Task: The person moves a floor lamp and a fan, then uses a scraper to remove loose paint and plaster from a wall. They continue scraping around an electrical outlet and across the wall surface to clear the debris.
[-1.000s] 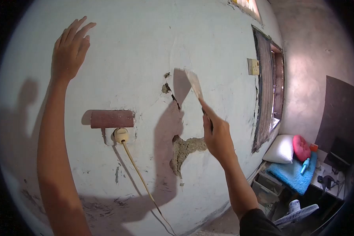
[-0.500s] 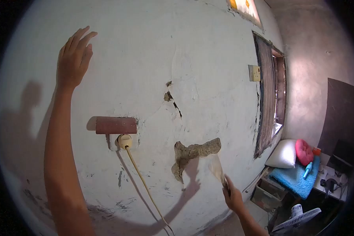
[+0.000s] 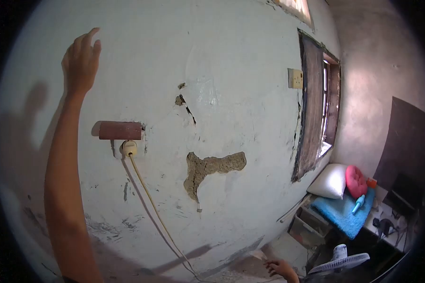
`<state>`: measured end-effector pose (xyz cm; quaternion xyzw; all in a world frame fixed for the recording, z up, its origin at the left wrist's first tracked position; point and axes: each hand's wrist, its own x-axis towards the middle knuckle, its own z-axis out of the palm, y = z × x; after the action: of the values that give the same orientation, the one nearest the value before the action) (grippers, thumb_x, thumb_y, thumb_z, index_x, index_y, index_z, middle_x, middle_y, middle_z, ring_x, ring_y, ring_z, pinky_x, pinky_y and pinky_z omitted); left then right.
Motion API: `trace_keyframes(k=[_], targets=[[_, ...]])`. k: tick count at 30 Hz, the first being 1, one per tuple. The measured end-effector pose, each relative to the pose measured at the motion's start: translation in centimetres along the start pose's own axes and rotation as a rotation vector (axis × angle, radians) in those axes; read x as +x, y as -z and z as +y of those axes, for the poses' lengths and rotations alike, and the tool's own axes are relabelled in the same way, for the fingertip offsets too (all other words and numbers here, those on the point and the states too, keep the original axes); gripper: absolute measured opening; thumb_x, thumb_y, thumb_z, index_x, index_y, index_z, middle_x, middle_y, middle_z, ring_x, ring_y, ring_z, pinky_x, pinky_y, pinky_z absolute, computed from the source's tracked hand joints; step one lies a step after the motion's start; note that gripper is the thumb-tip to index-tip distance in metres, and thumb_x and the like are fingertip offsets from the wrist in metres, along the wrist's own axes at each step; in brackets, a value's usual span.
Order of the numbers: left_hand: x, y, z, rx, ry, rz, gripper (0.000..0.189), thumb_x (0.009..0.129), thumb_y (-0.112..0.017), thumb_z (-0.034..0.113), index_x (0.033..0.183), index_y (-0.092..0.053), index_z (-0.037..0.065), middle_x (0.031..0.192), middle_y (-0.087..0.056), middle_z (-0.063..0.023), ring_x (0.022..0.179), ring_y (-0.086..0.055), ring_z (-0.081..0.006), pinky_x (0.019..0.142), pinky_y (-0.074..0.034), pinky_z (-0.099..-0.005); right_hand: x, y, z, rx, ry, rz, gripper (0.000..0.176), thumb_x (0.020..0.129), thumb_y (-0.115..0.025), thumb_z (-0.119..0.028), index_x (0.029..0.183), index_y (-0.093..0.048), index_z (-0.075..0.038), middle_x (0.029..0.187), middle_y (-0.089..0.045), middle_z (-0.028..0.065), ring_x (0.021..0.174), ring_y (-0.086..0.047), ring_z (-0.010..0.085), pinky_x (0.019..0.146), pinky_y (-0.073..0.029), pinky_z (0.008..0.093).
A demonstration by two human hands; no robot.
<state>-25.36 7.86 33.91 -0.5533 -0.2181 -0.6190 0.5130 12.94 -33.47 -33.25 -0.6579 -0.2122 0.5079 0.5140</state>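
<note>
My left hand (image 3: 82, 61) is raised at the upper left, fingers stretched out, holding nothing. Whether its palm rests on the white wall (image 3: 250, 94) cannot be made out. Low in the view, my right hand (image 3: 281, 270) has its fingers curled around the handle of a putty knife (image 3: 258, 254); only the pale blade shows, and the handle is mostly hidden. Above that hand, a patch of missing plaster (image 3: 217, 165) bares rough grey-brown filling. A smaller broken hole (image 3: 180, 100) with a crack running down from it lies higher up.
A reddish-brown box (image 3: 120, 130) is fixed to the wall above a plug (image 3: 129, 148), whose yellow cord (image 3: 153, 207) hangs to the floor. A fan (image 3: 340, 262) stands lower right, near a white pillow (image 3: 328, 181) and a blue mat (image 3: 347, 212). A window (image 3: 328, 99) is farther right.
My right hand has dropped away from the plaster patch with the putty knife, down towards the floor. My left hand stays raised. The wall has shifted up and left in view.
</note>
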Motion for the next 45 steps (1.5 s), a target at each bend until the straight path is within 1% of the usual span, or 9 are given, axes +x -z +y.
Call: trace_keyframes(k=[6, 10, 14, 20, 24, 27, 36, 42, 45], targets=[[0.3, 3.4, 3.1, 0.066, -0.088, 0.003, 0.035, 0.099, -0.049, 0.033, 0.133, -0.052, 0.025, 0.126, -0.053, -0.0019, 0.118, -0.050, -0.0220, 0.106, -0.030, -0.0450, -1.9, -4.4, -18.6, -0.473, 0.886, 0.134, 0.026, 0.082, -0.076, -0.012, 0.102, -0.064, 0.001, 0.077, -0.063, 0.0072, 0.075, -0.059, 0.0128, 0.070, -0.049, 0.0269], [-0.1, 4.2, 1.9, 0.075, -0.084, -0.008, 0.037, 0.097, -0.052, 0.031, 0.133, -0.052, 0.024, 0.127, -0.054, -0.0027, 0.119, -0.050, -0.0227, 0.105, -0.031, -0.0463, -2.7, -5.3, -29.1, -0.323, 1.156, 0.127, 0.011, 0.080, -0.068, -0.003, 0.089, -0.065, 0.002, 0.077, -0.061, 0.0069, 0.070, -0.057, 0.0126, 0.066, -0.046, 0.0266], [-1.5, 4.3, -1.4, -0.105, 0.006, 0.049, 0.037, 0.096, -0.052, 0.028, 0.133, -0.052, 0.021, 0.129, -0.055, -0.0060, 0.123, -0.049, -0.0270, 0.104, -0.038, -0.0447, -6.2, -10.4, -41.8, -0.900, 1.757, 0.080, 0.023, 0.074, -0.070, -0.008, 0.095, -0.064, 0.002, 0.082, -0.058, 0.0107, 0.084, -0.062, 0.0269, 0.076, -0.051, 0.0341], [-4.9, 3.6, -6.4, 0.110, 0.045, 0.129, 0.044, 0.101, -0.043, 0.041, 0.137, -0.047, 0.017, 0.134, -0.050, -0.0115, 0.126, -0.047, -0.0297, 0.105, -0.038, -0.0440, -10.1, -21.0, -47.5, -0.906, 1.849, -0.516, 0.033, 0.072, -0.072, -0.016, 0.101, -0.063, -0.002, 0.084, -0.068, 0.0158, 0.077, -0.067, 0.0356, 0.071, -0.054, 0.0414], [-6.6, 3.3, -7.7, 0.050, 0.116, 0.082, 0.047, 0.103, -0.037, 0.043, 0.139, -0.045, 0.014, 0.139, -0.047, -0.0146, 0.133, -0.041, -0.0318, 0.107, -0.036, -0.0441, -10.0, -22.5, -49.1, -0.991, 2.085, -0.436, 0.028, 0.071, -0.072, -0.022, 0.089, -0.064, -0.003, 0.064, -0.064, 0.0108, 0.060, -0.065, 0.0359, 0.059, -0.052, 0.0410], [-7.1, 3.6, -6.6, 0.059, 0.136, 0.050, 0.046, 0.103, -0.037, 0.039, 0.139, -0.045, 0.011, 0.142, -0.045, -0.0169, 0.135, -0.038, -0.0335, 0.109, -0.034, -0.0447, -6.8, -23.4, -51.2, -0.750, 2.466, -0.011, 0.031, 0.079, -0.069, -0.023, 0.055, -0.055, -0.008, 0.041, -0.047, 0.0042, 0.037, -0.050, 0.0224, 0.038, -0.037, 0.0334], [-7.0, 4.0, -5.6, 0.187, 0.141, 0.003, 0.040, 0.103, -0.036, 0.026, 0.138, -0.046, 0.009, 0.143, -0.044, -0.0174, 0.136, -0.038, -0.0341, 0.112, -0.031, -0.0451, -5.4, -24.3, -53.2, -0.648, 2.532, -0.292, 0.030, 0.075, -0.072, -0.020, 0.056, -0.051, -0.009, 0.044, -0.042, 0.0028, 0.040, -0.046, 0.0201, 0.039, -0.036, 0.0344], [-7.2, 3.8, -6.3, 0.168, 0.118, -0.008, 0.039, 0.102, -0.038, 0.021, 0.139, -0.044, 0.010, 0.143, -0.044, -0.0146, 0.135, -0.039, -0.0312, 0.111, -0.033, -0.0439, -1.2, -24.7, -55.8, -0.369, 2.614, 0.222, 0.037, 0.078, -0.072, -0.025, 0.056, -0.045, -0.011, 0.042, -0.038, 0.0000, 0.037, -0.043, 0.0173, 0.037, -0.035, 0.0311], [-7.1, 3.9, -6.3, 0.119, 0.088, 0.001, 0.040, 0.102, -0.040, 0.019, 0.140, -0.043, 0.010, 0.142, -0.045, -0.0143, 0.135, -0.040, -0.0307, 0.111, -0.034, -0.0436, -2.1, -25.7, -54.1, -0.250, 2.648, 0.179, 0.037, 0.078, -0.071, -0.019, 0.054, -0.044, -0.011, 0.043, -0.038, 0.0005, 0.035, -0.041, 0.0159, 0.036, -0.034, 0.0297]])
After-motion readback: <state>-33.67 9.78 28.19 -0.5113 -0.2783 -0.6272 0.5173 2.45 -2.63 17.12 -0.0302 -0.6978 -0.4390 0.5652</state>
